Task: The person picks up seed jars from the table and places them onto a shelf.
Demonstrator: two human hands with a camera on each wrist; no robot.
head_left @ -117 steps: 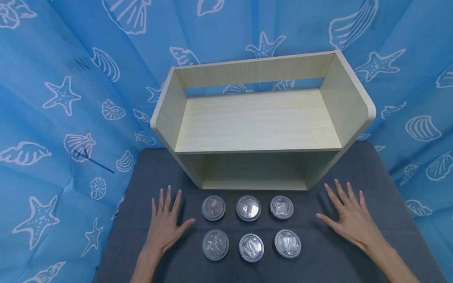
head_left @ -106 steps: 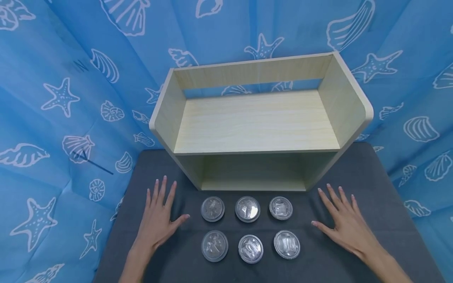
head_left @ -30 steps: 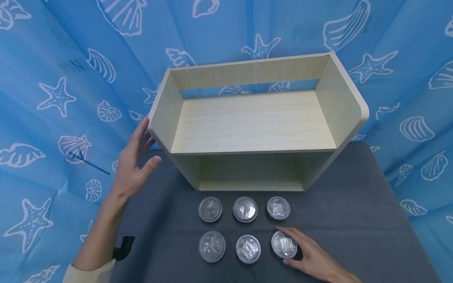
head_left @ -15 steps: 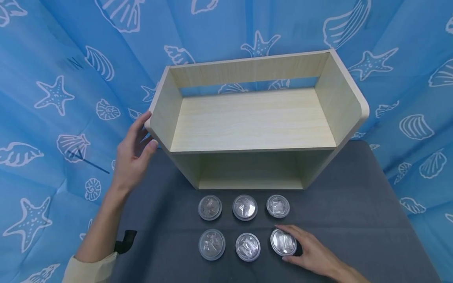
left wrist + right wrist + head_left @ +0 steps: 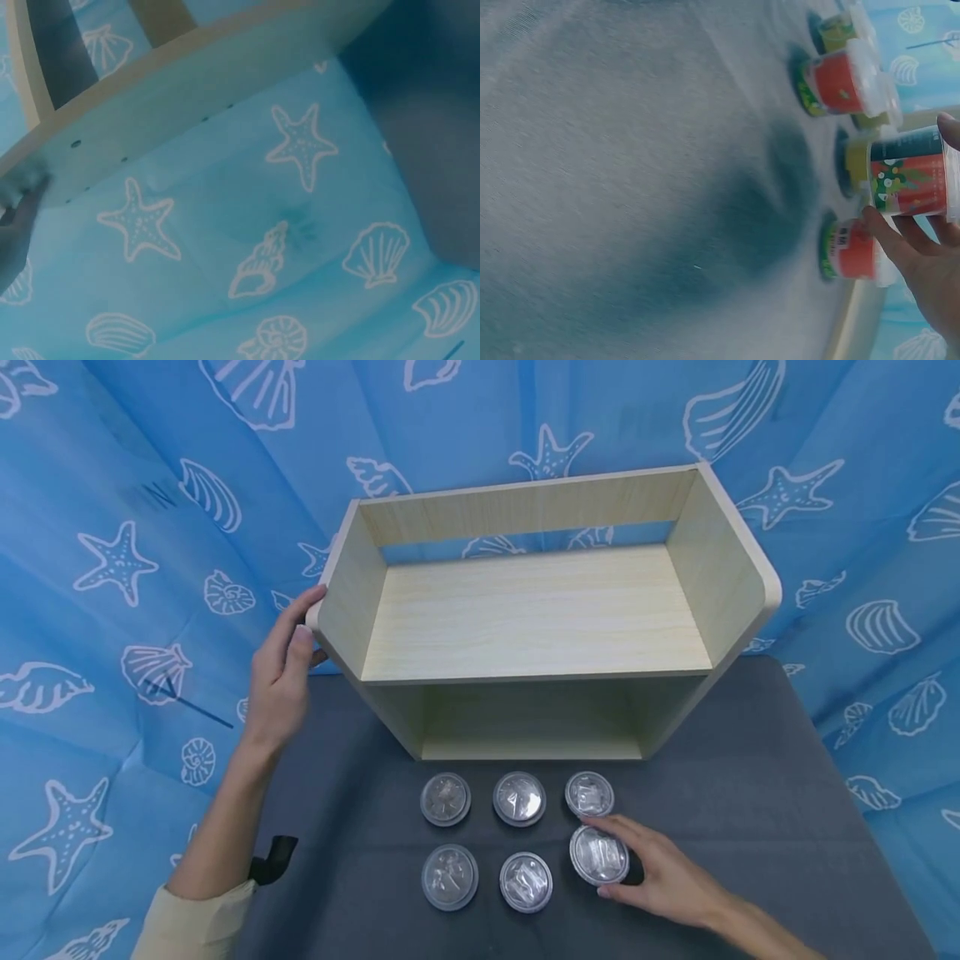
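My right hand (image 5: pixel 667 877) grips a small cup (image 5: pixel 600 856) with a clear lid, thumb at the near side and fingers at the far side. In the right wrist view this cup (image 5: pixel 907 176) has a dark green and red printed label and is held off the cloth. My left hand (image 5: pixel 281 681) touches the outer left side of a pale wooden two-tier shelf (image 5: pixel 536 610), near its front edge; the thumb stays outside the panel. The left wrist view shows those fingers (image 5: pixel 34 195) dimly against the panel. The shelf's visible tiers hold nothing.
Several other lidded cups stand in two rows before the shelf, including a back-row cup (image 5: pixel 588 793) close behind the held one and a front-row cup (image 5: pixel 525 882) to its left. Grey cloth (image 5: pixel 750 793) covers the table. A blue seashell curtain (image 5: pixel 187 635) hangs behind and beside it.
My right hand has come in from the right, taken hold of the front-right cup and raised it slightly. My left hand has moved from the table up to the shelf's left side.
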